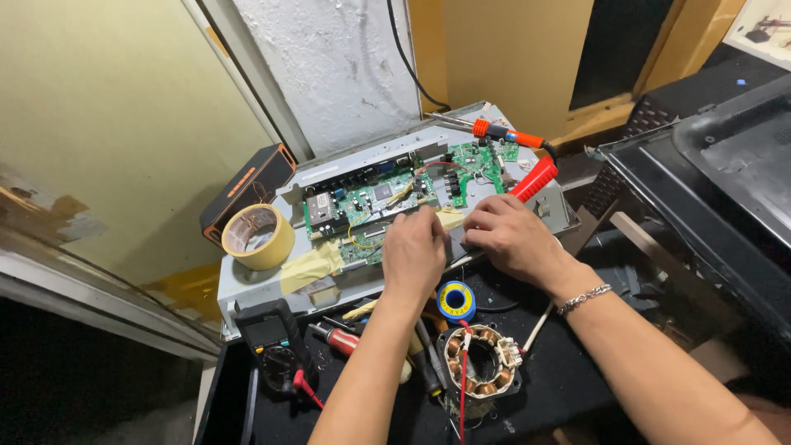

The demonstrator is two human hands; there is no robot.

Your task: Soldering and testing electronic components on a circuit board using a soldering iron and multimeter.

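You see a matt grey metal chassis (264, 284), a glossy green circuit board (371, 202), papery yellow masking tape (257, 236), and a shiny copper-wound stator (480, 361).

Green circuit board (375, 202), yellow tape roll (258, 236), orange soldering iron (504, 133), blue solder spool (456, 300).

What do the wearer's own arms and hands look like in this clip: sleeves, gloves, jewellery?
Both forearms are bare to the frame edge, with no sleeves in view. The left hand wears no glove, ring or watch that shows. The right hand is also ungloved, and its wrist carries a silver chain-link bracelet. No markings or tattoos can be seen on either arm.
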